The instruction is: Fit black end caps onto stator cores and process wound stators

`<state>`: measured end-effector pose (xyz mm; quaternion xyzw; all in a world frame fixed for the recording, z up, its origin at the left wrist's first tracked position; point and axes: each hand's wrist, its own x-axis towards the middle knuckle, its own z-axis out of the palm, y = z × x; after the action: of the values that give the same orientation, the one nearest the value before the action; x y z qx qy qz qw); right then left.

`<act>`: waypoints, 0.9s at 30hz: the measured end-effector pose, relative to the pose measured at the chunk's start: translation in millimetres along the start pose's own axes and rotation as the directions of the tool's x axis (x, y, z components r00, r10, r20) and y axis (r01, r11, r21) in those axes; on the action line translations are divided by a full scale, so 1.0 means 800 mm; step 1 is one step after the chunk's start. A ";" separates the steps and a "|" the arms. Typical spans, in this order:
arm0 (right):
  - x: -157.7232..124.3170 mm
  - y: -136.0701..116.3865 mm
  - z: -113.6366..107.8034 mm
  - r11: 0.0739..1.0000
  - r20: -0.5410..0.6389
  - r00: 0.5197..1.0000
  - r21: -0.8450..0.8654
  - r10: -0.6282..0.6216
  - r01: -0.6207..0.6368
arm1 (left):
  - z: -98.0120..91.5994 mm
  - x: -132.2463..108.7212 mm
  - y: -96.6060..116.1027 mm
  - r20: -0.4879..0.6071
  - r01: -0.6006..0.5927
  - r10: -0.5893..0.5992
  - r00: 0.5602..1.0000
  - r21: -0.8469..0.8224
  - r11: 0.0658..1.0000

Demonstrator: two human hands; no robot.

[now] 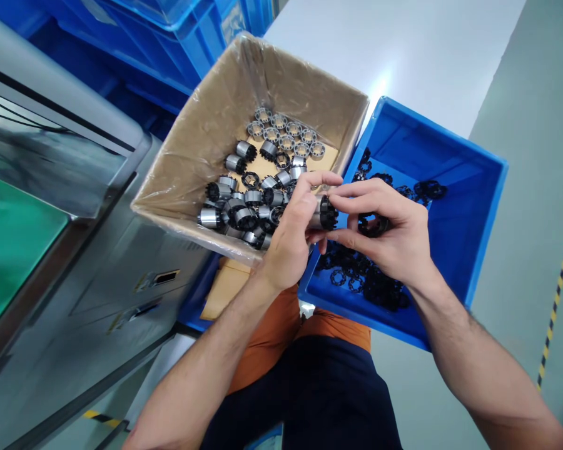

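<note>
While the two hands met above the adjoining edges of two containers, a silver cylindrical part (318,214) with a black toothed end lay between them. The left hand (291,228) was curled around the silver body, its index finger extended over the top. The right hand (394,222) was partly closed, with thumb and fingertips set against the toothed end; a loose black ring (374,226) showed within its curl, though whether the fingers gripped that ring could not be told.

At left stood a brown box (201,134) lined with clear plastic film. Toward its far side, silver pieces (286,142) stood on end in close rows, their ring-shaped faces upward. Nearer the hands, silver cylinders with black ends (244,215) lay jumbled, some on their sides and others tilted or upright. A tan sheet (326,161) showed beneath the contents.

At right, a blue bin (473,206) stood tilted in view just beside the box. It contained black toothed rings (344,278), heaped along the near side and scattered farther back. Beyond both containers extended a white table (403,50); further blue crates (145,50) occupied the upper left.
</note>
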<state>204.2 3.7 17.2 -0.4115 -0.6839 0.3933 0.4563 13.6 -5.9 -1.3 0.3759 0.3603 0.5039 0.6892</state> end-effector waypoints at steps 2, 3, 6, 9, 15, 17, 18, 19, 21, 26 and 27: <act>0.000 0.000 -0.001 1.000 -0.004 1.000 -0.015 -0.011 0.011 | -0.002 0.001 -0.001 0.011 0.023 -0.023 1.000 0.006 1.000; 0.000 0.000 -0.001 1.000 -0.007 1.000 -0.021 -0.019 0.019 | -0.004 0.002 -0.001 0.017 0.038 -0.038 0.999 0.004 0.999; 0.001 -0.001 -0.003 0.998 -0.008 0.999 -0.022 -0.052 0.052 | -0.006 0.002 -0.001 0.029 0.080 -0.080 0.996 -0.014 0.997; 0.003 -0.001 -0.005 0.998 0.008 0.998 0.002 -0.060 0.060 | -0.006 0.000 0.000 0.024 0.081 -0.081 0.996 -0.010 0.997; 0.002 -0.009 -0.011 0.987 0.048 0.989 0.064 0.142 -0.145 | 0.004 0.004 0.005 -0.036 0.019 -0.017 0.999 0.035 0.999; -0.001 -0.012 -0.012 0.931 0.088 0.953 0.203 0.292 -0.304 | 0.007 0.009 0.005 -0.165 -0.032 0.037 0.986 0.028 0.999; -0.001 -0.014 -0.012 0.889 0.118 0.931 0.277 0.345 -0.365 | 0.008 0.011 0.005 -0.230 -0.057 0.060 0.971 0.022 0.998; -0.001 -0.015 -0.011 0.853 0.145 0.918 0.339 0.370 -0.397 | 0.008 0.013 0.004 -0.267 -0.074 0.075 0.961 0.017 0.997; 0.000 -0.017 -0.008 0.831 0.157 0.926 0.408 0.343 -0.377 | 0.007 0.015 0.001 -0.247 -0.084 0.087 0.965 0.021 0.996; 0.009 -0.025 -0.003 0.834 0.098 0.962 0.482 0.254 -0.269 | -0.002 0.017 -0.005 -0.134 -0.078 0.078 0.988 0.005 0.997; 0.009 -0.026 -0.003 0.832 0.088 0.960 0.483 0.265 -0.274 | -0.004 0.017 -0.005 -0.111 -0.050 0.049 0.993 -0.003 0.999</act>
<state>200.2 3.7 39.0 -0.3709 -0.5008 0.6177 0.4797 15.9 6.7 -7.6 0.3542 0.3873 0.5420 0.6564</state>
